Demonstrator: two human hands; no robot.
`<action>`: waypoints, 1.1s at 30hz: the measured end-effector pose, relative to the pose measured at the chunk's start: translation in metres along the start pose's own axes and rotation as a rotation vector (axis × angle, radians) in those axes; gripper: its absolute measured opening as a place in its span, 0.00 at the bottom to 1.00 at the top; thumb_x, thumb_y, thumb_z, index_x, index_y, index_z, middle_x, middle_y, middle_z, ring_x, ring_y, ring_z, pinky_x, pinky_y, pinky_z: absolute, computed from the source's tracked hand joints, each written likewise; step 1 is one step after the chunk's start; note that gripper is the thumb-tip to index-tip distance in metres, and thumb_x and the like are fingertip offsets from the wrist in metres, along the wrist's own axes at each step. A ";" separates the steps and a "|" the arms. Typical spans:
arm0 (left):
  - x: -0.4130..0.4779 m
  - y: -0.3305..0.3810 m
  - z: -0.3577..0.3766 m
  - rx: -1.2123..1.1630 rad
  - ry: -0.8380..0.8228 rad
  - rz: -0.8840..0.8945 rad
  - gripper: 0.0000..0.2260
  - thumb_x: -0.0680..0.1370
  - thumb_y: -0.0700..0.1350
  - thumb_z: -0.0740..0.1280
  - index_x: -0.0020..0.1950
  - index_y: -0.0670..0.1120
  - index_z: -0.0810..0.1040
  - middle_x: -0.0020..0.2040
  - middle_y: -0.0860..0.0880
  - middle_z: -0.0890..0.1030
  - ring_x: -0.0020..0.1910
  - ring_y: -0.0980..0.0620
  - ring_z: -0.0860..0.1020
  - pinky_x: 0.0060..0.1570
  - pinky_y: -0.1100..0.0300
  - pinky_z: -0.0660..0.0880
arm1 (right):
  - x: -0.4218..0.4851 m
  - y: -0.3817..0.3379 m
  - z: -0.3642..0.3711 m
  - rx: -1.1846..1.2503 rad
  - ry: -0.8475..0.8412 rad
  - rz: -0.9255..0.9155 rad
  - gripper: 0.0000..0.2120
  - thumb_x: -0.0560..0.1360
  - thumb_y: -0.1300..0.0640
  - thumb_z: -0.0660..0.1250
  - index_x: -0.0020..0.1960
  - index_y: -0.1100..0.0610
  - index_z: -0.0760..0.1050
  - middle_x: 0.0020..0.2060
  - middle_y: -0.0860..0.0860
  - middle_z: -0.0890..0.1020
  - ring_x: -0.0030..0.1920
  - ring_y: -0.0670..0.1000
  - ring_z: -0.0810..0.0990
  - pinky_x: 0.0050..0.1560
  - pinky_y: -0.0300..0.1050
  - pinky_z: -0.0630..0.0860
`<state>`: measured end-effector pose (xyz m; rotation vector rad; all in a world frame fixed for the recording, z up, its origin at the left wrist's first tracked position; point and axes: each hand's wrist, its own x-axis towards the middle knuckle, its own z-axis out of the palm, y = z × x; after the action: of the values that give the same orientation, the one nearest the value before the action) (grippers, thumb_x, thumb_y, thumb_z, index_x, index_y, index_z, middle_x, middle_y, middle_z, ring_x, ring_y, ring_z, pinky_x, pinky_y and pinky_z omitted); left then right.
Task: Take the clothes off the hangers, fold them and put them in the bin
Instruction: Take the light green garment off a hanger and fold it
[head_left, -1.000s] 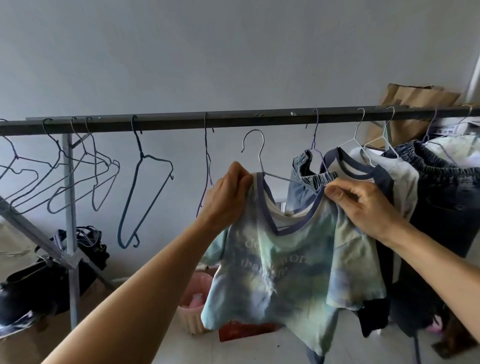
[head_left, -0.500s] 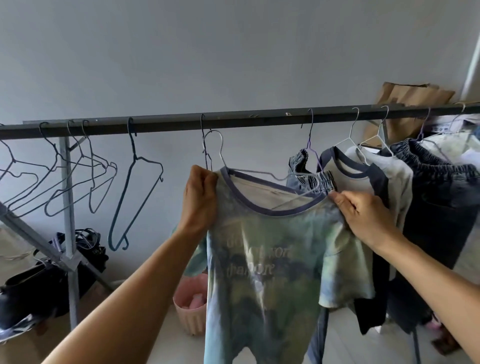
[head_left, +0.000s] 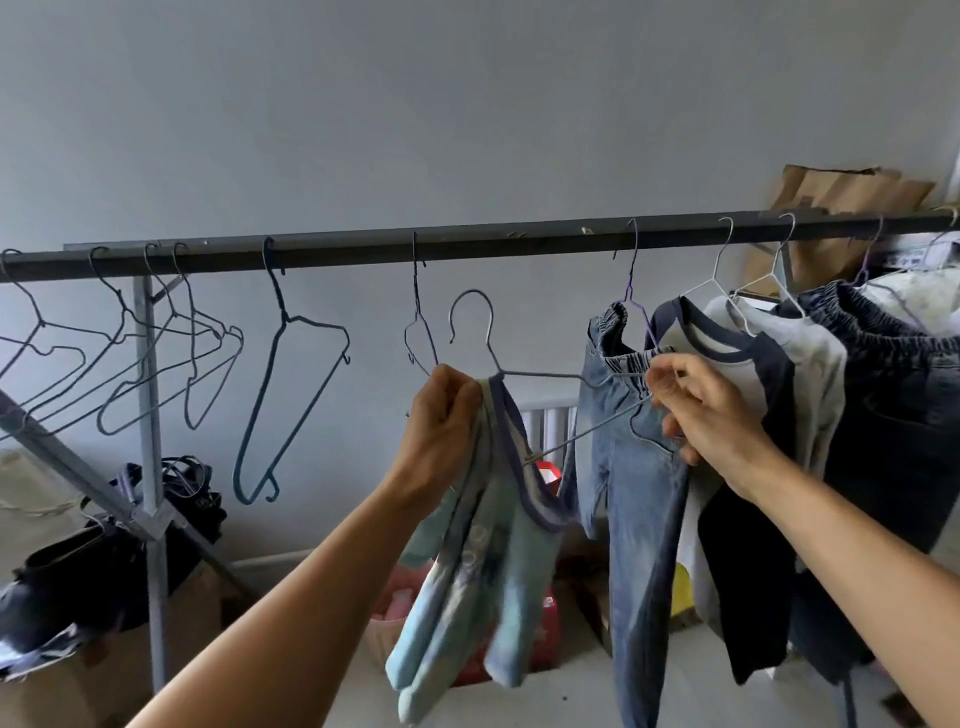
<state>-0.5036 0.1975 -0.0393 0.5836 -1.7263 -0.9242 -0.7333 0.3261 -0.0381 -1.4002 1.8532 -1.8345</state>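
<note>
My left hand (head_left: 441, 431) grips the left shoulder of a pale blue-green tie-dye T-shirt (head_left: 485, 587) with a navy collar. The shirt hangs limp below that hand, mostly off its hanger. My right hand (head_left: 704, 415) pinches the right end of the silver wire hanger (head_left: 524, 374), which is off the dark rail (head_left: 363, 254) and held below it. The hanger's lower wire still passes through the shirt's collar. On the rail to the right hang light blue jeans (head_left: 631, 499), a white and navy shirt (head_left: 727, 364) and dark jeans (head_left: 898, 415).
Several bare wire hangers (head_left: 156, 343) hang on the left half of the rail, beside a grey upright post (head_left: 150, 467). A pink basket (head_left: 387, 623) and a red item sit on the floor below. Dark bags (head_left: 98, 561) lie at left on a cardboard box; brown cardboard (head_left: 841, 192) leans at right.
The shirt's right shoulder has slipped off the hanger and the shirt has dropped to hang from my left hand. My right hand has let go of the shirt and now holds the hanger's end.
</note>
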 end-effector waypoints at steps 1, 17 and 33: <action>-0.001 0.000 0.001 -0.004 -0.010 -0.006 0.11 0.82 0.38 0.60 0.40 0.45 0.69 0.34 0.52 0.69 0.30 0.61 0.65 0.31 0.70 0.65 | 0.003 0.001 0.000 -0.088 -0.020 -0.045 0.12 0.76 0.46 0.67 0.54 0.53 0.76 0.40 0.51 0.75 0.33 0.45 0.71 0.27 0.35 0.68; 0.010 -0.012 -0.002 0.355 0.001 -0.078 0.07 0.82 0.42 0.56 0.45 0.47 0.68 0.40 0.50 0.75 0.41 0.49 0.73 0.40 0.54 0.70 | 0.025 -0.053 -0.037 -0.319 -0.130 -0.252 0.08 0.77 0.61 0.67 0.41 0.65 0.77 0.26 0.44 0.79 0.30 0.38 0.74 0.32 0.27 0.66; 0.020 -0.008 -0.036 0.460 -0.035 -0.122 0.06 0.81 0.46 0.59 0.48 0.46 0.73 0.40 0.50 0.79 0.42 0.46 0.78 0.44 0.48 0.77 | 0.069 -0.080 0.036 -0.611 0.324 -0.267 0.09 0.81 0.57 0.55 0.49 0.63 0.69 0.45 0.62 0.78 0.45 0.62 0.76 0.41 0.52 0.67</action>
<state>-0.4766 0.1673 -0.0289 0.9857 -1.9646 -0.6186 -0.7074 0.2695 0.0546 -1.6738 2.6729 -1.7698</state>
